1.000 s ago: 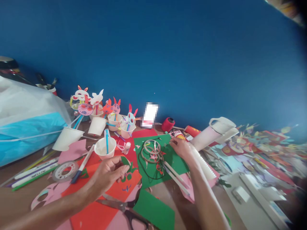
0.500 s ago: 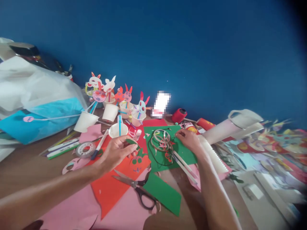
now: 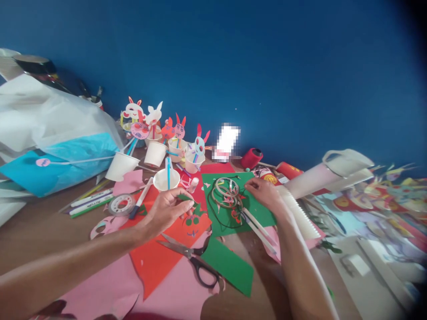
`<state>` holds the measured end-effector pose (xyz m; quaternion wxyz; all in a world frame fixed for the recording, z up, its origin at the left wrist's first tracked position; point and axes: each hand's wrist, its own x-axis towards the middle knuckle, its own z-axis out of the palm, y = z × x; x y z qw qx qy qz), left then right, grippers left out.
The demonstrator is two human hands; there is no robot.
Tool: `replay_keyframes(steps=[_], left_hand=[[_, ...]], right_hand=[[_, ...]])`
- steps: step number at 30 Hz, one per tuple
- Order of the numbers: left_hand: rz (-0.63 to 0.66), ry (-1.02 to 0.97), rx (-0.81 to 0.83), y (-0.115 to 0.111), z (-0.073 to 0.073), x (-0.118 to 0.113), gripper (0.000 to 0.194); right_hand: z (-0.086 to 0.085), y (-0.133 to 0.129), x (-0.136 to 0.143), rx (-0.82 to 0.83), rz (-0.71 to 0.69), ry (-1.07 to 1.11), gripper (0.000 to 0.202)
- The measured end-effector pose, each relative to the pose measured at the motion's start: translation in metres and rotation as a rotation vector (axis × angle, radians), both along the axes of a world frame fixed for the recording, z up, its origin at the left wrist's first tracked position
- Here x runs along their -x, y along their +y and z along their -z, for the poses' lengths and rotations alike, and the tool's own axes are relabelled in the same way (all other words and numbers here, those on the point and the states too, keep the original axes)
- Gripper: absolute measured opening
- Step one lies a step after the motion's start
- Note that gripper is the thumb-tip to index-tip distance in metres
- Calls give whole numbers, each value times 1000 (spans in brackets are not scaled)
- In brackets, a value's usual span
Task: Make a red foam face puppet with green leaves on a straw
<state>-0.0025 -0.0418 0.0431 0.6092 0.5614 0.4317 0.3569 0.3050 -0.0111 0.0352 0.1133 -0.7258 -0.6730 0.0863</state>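
My left hand (image 3: 171, 206) is closed in a pinch on a small green paper piece (image 3: 184, 197), above an orange paper face (image 3: 192, 224) with green eyes. My right hand (image 3: 262, 191) hovers at the upper right of a green sheet (image 3: 256, 211), its thumb and fingertips pressed together; whatever they hold is too small to make out. Beside it on the sheet lie a coiled cable (image 3: 223, 192) and small red scraps. Black-handled scissors (image 3: 191, 253) rest partly spread on orange paper (image 3: 150, 262), touching a green paper strip (image 3: 230, 266).
Paper cups (image 3: 122, 166) with animal faces on straws stand along the back left. A tape roll (image 3: 122, 204) and markers (image 3: 91, 200) lie at left. A red thread spool (image 3: 251, 158), white pitcher (image 3: 333, 171) and spiral notebook (image 3: 298, 213) are at right. A blue wall (image 3: 213, 66) rises behind.
The view has shifted slightly, so objects sit a little further right. My left hand keeps its pinch on the green piece. My right hand's fingertips have drawn closer together.
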Motion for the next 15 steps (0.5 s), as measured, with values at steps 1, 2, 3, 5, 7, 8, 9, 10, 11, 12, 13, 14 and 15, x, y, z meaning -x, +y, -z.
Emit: replay_keyframes(steps=[1,2,3,5,7,8,9,10,11,12,13,14,15], left_hand=[[3,8,-4,0,1,0,12],[6,15,-7,0,2,0,12],[7,20,-10,0,3,0,12],[5,27,-18,0,5,-1,12],[5,28,-31,0,6,-1,12],[4,28,-36,0,7,-2,12],[2,28,-41,0,7,-2,11],[1,28,-44,0,8,-2,11],[2,28,-45,0,8,-3,10],[3,29,-46,0,8,-3,10],[4,31,-46,0,8,-3,9],[7,35,-48,1,8,-3,9],[11,41,-50,1,8,-3,9]], right_hand=[[0,0,-1,-1,-6,2,17],[1,0,-2,-2,-10,4,17],[1,0,-2,-3,-14,6,17],[2,0,-4,-5,-16,9,18],[3,0,-4,-8,-16,11,18],[3,0,-4,-9,-16,12,19],[3,0,-4,-10,-17,13,19],[4,0,-4,-10,-19,14,19],[4,0,-4,-10,-20,16,19],[4,0,-4,-9,-20,18,19],[4,0,-4,-9,-20,19,18],[4,0,-4,-9,-19,21,18],[4,0,-4,-9,-18,22,18]])
